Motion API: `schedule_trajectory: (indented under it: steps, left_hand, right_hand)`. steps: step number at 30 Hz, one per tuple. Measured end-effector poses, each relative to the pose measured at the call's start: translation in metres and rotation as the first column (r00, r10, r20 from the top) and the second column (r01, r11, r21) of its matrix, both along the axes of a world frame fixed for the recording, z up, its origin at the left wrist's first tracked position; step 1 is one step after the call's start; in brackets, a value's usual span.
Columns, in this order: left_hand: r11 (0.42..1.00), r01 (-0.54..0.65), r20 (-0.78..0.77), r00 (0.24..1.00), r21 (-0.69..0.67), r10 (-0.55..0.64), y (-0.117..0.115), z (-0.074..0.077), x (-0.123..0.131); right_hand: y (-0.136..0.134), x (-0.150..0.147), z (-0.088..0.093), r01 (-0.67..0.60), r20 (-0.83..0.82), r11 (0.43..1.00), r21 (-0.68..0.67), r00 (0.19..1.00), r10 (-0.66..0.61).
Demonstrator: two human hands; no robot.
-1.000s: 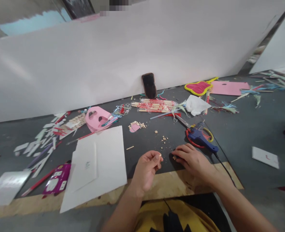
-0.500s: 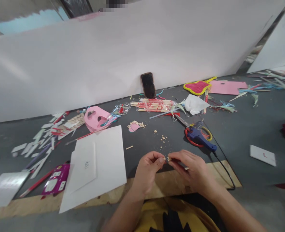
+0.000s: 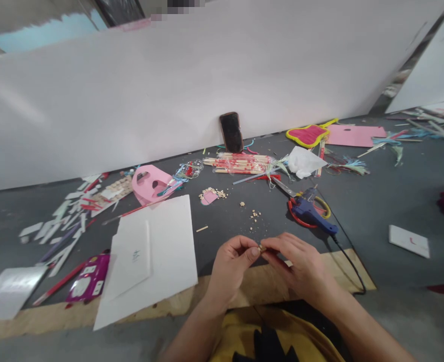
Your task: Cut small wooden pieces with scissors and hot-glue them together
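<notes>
My left hand [image 3: 234,261] and my right hand [image 3: 296,259] meet fingertip to fingertip over the table's near edge. Both are pinched, with small pale beige pieces [image 3: 261,248] between the fingertips. Which fingers carry which piece is too small to tell. Just beyond my hands lie a few loose beige bits [image 3: 255,215] and a small cluster [image 3: 242,204]. Farther back, more bits surround a pink heart-shaped piece [image 3: 209,197]. A short thin stick [image 3: 202,229] rests left of the bits.
A blue glue gun [image 3: 312,213] with a cord lies over scissors [image 3: 282,186] on the right. White sheets [image 3: 173,241] are at the left, near a pink mask-like cutout [image 3: 146,186]. A phone [image 3: 231,131] leans on the white panel behind wrapped sticks [image 3: 240,164].
My fingertips have come together, closing the small gap between the pieces they pinch. The items on the table have stayed in place.
</notes>
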State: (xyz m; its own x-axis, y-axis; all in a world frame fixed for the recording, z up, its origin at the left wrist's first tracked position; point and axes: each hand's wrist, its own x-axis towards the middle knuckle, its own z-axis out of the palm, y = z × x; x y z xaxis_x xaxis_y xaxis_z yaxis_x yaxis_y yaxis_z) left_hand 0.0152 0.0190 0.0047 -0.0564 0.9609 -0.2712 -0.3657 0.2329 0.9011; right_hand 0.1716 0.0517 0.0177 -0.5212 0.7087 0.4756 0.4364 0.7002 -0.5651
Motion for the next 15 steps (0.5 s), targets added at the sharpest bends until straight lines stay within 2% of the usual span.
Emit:
schedule_trajectory:
  steps: [10,15]
  left_hand:
    - [0.999,-0.007,0.046,0.999,-0.044,0.009,-0.0006,-0.002,-0.001]
    - [0.998,0.031,0.137,0.99,-0.05,-0.024,-0.0009,-0.0025,-0.0019]
  right_hand:
    - [0.0008,-0.0005,-0.0005,-0.066,-0.012,0.998,-0.011,0.998,0.066]
    - [-0.0001,0.0005,0.0017,-0.044,-0.025,0.997,-0.07,0.999,0.042]
